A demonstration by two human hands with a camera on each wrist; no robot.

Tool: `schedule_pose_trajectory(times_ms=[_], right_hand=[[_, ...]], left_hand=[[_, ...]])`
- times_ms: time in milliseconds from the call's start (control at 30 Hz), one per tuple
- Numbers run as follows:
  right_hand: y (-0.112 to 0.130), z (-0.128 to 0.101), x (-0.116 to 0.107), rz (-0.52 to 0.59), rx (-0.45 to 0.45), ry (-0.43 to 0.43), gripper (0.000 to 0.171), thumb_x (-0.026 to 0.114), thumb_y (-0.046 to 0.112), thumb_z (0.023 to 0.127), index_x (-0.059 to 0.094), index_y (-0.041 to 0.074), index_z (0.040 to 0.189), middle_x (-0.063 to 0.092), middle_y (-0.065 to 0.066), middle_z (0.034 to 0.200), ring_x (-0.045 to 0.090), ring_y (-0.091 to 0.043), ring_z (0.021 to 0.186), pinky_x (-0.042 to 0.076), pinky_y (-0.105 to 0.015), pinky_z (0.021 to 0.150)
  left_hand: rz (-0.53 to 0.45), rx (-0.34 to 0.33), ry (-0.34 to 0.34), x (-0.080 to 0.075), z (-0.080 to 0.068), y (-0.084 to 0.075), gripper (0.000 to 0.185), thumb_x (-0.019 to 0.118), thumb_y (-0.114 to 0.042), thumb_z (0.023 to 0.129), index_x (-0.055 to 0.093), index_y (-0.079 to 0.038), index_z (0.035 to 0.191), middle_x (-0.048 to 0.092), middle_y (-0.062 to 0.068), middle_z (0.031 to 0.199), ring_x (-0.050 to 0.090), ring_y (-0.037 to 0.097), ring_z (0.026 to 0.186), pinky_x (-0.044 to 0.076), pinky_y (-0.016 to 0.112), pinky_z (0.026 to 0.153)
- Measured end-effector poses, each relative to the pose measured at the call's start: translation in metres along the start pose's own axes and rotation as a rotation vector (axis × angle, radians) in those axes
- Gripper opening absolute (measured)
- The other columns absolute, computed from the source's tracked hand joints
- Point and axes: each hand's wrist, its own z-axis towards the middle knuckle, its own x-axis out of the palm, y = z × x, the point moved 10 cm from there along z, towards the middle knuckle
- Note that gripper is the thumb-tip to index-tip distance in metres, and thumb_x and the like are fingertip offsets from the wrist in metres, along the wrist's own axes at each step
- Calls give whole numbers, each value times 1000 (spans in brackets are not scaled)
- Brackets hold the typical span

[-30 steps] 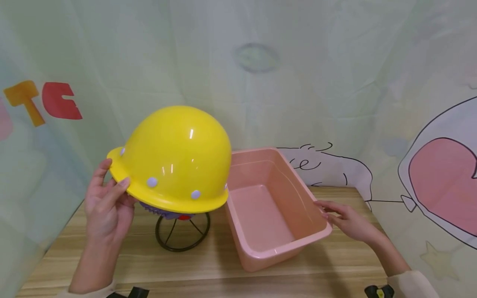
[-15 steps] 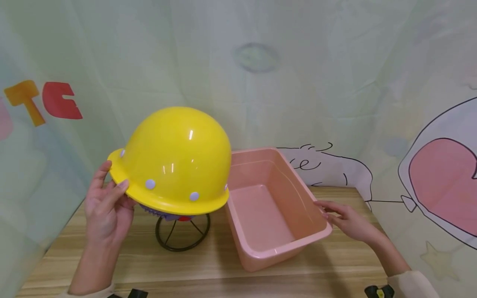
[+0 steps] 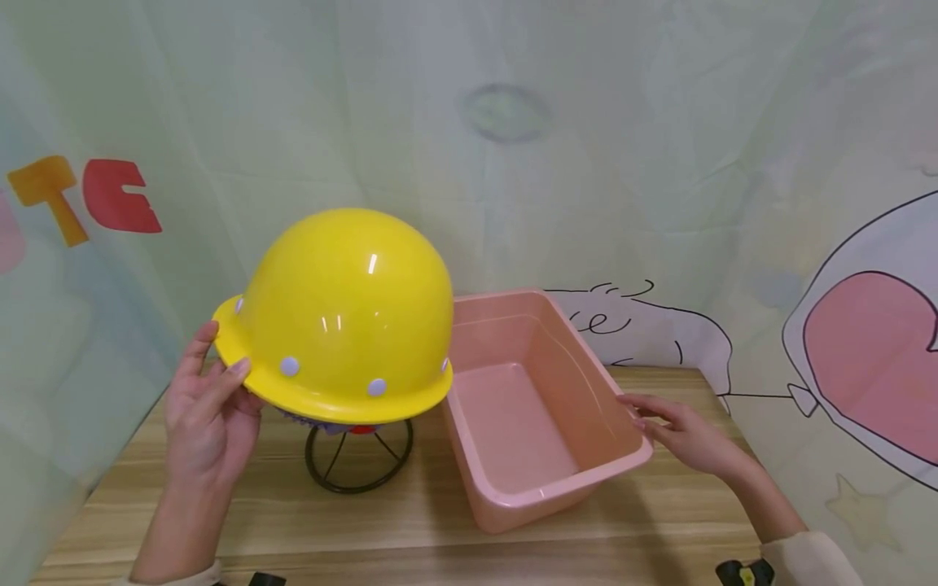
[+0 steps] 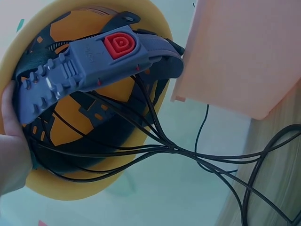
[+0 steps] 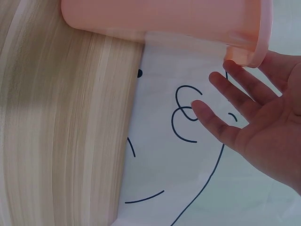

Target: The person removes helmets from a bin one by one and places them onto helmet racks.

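A yellow hard hat [image 3: 352, 301] with pale rivets is on the left in the head view. My left hand [image 3: 216, 415] grips its brim between thumb and fingers. The left wrist view shows its inside, with a blue-grey adjustment strap and a red knob [image 4: 120, 44]. Thin black wires of a stand [image 4: 174, 149] run up under the helmet; the stand's round base [image 3: 359, 488] shows below it. My right hand [image 3: 677, 435] pinches the right rim of a pink plastic basin [image 3: 553, 496] with thumb and forefinger; its other fingers extend loosely in the right wrist view.
A wood-grain table [image 3: 366, 553] lies underneath, ending at a back edge beside the basin. A pale printed curtain [image 3: 586, 163] hangs close behind and on both sides. The helmet's right side overlaps the basin's left rim in the head view.
The hard hat has tipped and turned slightly, its left brim and my left fingers lowering a little. The basin and my right hand have stayed almost still.
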Motion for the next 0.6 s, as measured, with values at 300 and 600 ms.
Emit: schedule_pose_trajectory(times_ms=[300, 600], right_hand=[[-1, 0, -1, -7, 5, -5, 38, 53, 7, 94, 51, 5, 132, 49, -22, 132, 48, -41, 116, 51, -50, 84], [0, 0, -1, -12, 7, -2, 38, 53, 7, 94, 50, 5, 132, 49, -23, 131, 51, -39, 114, 53, -45, 81]], left_hand=[[1, -35, -7, -10, -4, -1, 38, 27, 21, 90, 39, 5, 122, 56, 26, 111, 64, 35, 85, 57, 39, 69], [57, -74, -12, -15, -5, -2, 39, 27, 20, 91, 38, 3, 124, 57, 24, 113, 63, 32, 84, 57, 36, 68]])
